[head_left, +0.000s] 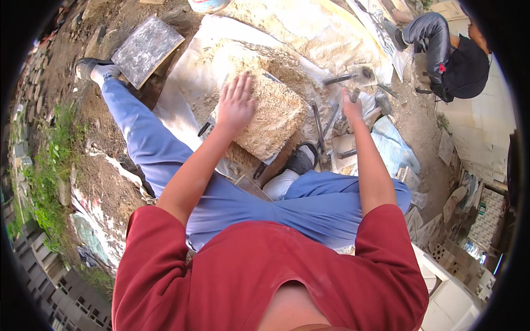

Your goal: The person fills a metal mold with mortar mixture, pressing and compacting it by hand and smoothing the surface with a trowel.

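Palm down with its fingers stretched out, my left hand [236, 105] rests on a square, rough-topped stone block [270, 124] coated in pale dust. My right hand [351, 109] is to the right of the block and apart from it. Its fingers are closed round a hammer [354, 95], whose short blunt head shows above the fist; the handle is mostly hidden. Beside that hand lies another hammer [382, 103] with a wooden handle. Dark metal chisels [318, 126] lie between the block and my right hand, and one more bar [340, 79] is farther off.
A dusty white sheet [179, 91] spreads under the block. A grey slab [147, 51] lies at far left by my left shoe [91, 67]. My other shoe [302, 160] is close to the block's near edge. Another person [461, 63] sits at far right, wearing a black hat.
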Demonstrator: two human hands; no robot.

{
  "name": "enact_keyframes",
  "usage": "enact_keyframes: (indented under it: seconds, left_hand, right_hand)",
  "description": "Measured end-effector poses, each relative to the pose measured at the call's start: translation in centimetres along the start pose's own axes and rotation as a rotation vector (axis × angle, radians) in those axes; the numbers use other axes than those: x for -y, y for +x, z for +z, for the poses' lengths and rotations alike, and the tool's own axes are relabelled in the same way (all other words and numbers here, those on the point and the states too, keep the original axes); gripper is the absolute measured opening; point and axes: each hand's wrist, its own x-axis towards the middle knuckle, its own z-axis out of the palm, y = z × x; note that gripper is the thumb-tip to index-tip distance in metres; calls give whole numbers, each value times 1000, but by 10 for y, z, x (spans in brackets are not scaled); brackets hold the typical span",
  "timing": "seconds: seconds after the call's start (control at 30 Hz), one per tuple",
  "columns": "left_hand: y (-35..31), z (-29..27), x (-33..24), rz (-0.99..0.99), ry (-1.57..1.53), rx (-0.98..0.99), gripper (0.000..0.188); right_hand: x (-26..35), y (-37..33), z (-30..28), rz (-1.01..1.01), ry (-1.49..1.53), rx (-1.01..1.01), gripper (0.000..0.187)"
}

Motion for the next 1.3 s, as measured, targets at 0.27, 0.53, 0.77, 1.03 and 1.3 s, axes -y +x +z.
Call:
enact_keyframes:
  seconds: [0.27, 0.53, 0.77, 1.03, 1.3]
  left_hand:
    - [-32, -11, 34, -267, -114, -57, 76]
    - [-15, -21, 55, -590, -574, 163, 65]
    - [-13, -14, 45, -644, -669, -200, 54]
    - [-31, -5, 53, -644, -780, -347, 51]
    - [-27, -2, 51, -603, -751, -254, 57]
  right_hand:
    - [184, -116, -36, -310, 856, 91, 51]
    - [290, -197, -23, -668, 1175, 556, 52]
    - [233, -185, 108, -525, 823, 743, 37]
    - [283, -206, 80, -658, 950, 749, 42]
    - [246, -183, 132, -501, 840, 800, 24]
